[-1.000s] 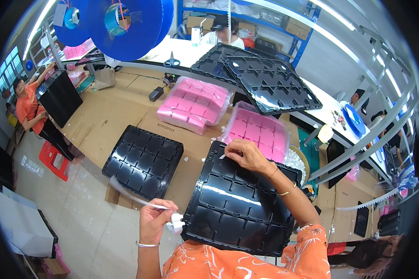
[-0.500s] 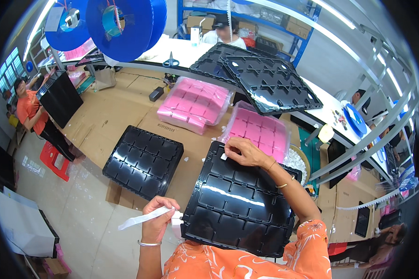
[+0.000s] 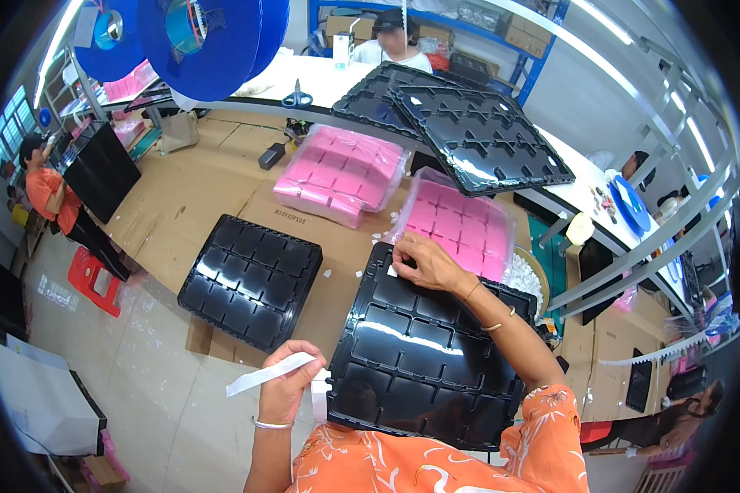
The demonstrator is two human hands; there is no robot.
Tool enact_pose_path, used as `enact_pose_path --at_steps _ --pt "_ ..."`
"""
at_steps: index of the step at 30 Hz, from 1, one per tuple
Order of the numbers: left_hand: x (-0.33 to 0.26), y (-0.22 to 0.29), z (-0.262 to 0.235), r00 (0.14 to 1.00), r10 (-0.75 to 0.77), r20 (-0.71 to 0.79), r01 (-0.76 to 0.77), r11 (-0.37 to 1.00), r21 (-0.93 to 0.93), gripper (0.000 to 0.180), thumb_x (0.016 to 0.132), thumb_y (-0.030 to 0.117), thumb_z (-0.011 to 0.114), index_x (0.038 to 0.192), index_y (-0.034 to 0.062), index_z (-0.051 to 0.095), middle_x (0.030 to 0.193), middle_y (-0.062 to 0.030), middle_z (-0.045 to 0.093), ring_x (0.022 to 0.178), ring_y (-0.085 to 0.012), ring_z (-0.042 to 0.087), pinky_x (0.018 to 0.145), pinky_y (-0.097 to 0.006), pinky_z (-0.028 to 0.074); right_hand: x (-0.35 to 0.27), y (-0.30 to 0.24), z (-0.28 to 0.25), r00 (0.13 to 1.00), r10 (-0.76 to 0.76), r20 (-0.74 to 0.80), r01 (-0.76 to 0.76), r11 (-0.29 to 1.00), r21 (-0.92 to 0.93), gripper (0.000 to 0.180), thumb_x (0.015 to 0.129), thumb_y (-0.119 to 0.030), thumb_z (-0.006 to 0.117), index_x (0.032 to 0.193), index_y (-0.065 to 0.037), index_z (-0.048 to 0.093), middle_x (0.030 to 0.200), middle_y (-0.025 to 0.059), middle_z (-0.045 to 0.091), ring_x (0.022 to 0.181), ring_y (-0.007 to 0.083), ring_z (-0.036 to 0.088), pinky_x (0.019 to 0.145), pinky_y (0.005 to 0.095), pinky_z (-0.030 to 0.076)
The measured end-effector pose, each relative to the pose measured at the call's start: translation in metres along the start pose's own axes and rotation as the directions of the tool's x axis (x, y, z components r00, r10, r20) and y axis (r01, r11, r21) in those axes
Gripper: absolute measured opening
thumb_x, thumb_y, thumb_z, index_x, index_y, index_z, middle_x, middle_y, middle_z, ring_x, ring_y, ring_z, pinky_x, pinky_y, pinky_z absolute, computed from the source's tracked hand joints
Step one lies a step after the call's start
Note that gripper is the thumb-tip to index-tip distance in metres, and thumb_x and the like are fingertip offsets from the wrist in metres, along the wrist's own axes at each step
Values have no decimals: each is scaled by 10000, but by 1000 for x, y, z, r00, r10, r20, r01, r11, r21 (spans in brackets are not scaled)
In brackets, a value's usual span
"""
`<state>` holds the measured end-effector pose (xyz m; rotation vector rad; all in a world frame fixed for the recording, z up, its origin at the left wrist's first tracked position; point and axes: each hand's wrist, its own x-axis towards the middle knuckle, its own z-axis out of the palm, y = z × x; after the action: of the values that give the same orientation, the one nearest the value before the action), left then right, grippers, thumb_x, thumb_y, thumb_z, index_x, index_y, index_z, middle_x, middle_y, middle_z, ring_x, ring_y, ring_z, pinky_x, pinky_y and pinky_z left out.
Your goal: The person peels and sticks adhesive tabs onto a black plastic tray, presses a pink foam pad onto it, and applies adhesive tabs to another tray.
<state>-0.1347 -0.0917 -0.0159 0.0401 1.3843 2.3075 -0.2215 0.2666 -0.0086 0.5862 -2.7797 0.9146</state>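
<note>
In front of me lies a large black plastic tray (image 3: 386,370) with rows of square compartments. My right hand (image 3: 429,263) is at its far left corner, fingers pinched on a small white sticker (image 3: 392,269) there. Whether the sticker is stuck down I cannot tell. Beside the tray's near left corner, my left hand (image 3: 284,388) is closed on a white paper strip (image 3: 263,377). One end of the strip sticks out to the left; another white piece hangs against the tray's side.
Left of it sits a stack of black trays (image 3: 252,279) on cardboard. Beyond are two wrapped pink foam blocks (image 3: 341,172) (image 3: 452,222) and a bowl of white scraps (image 3: 524,275). More black trays (image 3: 485,135) overhang the white bench. Blue reels (image 3: 214,49) hang at upper left.
Both hands keep their grips, and the right stays at the tray's corner. The strip's free end has swung upward. My view has shifted slightly.
</note>
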Motion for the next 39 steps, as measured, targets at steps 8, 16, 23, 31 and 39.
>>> enact_pose_path --at_steps 8,16,23,31,39 --pt "3 11 -5 1000 -13 -3 13 998 61 158 881 -16 751 1008 31 670 988 -117 729 735 -73 622 642 -196 491 -6 -32 -7 963 262 -63 -232 927 295 112 948 -28 649 1050 7 678 791 88 678 718 162 684 670 313 531" --pt "19 16 18 995 -8 103 20 993 -117 172 930 85 733 1046 60 608 900 -95 682 668 -48 544 594 -173 433 -17 -93 -7 964 267 -19 -189 729 658 103 1010 -14 610 1069 29 682 893 60 741 851 116 713 807 259 577" --pt "31 8 46 935 -252 248 296 941 -163 200 996 152 703 1121 13 634 804 -36 611 580 -33 497 504 -178 390 -37 -145 2 975 -92 -201 166 906 389 167 887 100 673 1018 -2 660 1073 97 724 978 241 722 841 319 585" --pt "25 3 54 977 -162 137 164 986 -7 124 983 132 717 1001 17 673 728 -12 618 513 -27 506 441 -165 342 -53 -145 1 988 103 -114 -6 767 642 43 959 34 661 996 12 665 1121 131 739 1103 226 696 957 346 555" --pt "20 5 63 977 -180 118 170 982 83 196 986 149 722 1096 -10 691 724 -10 632 514 -24 513 423 -155 323 -56 -149 11 981 109 -162 7 807 590 233 917 18 730 1109 -4 600 1264 148 630 1053 198 700 904 338 601"
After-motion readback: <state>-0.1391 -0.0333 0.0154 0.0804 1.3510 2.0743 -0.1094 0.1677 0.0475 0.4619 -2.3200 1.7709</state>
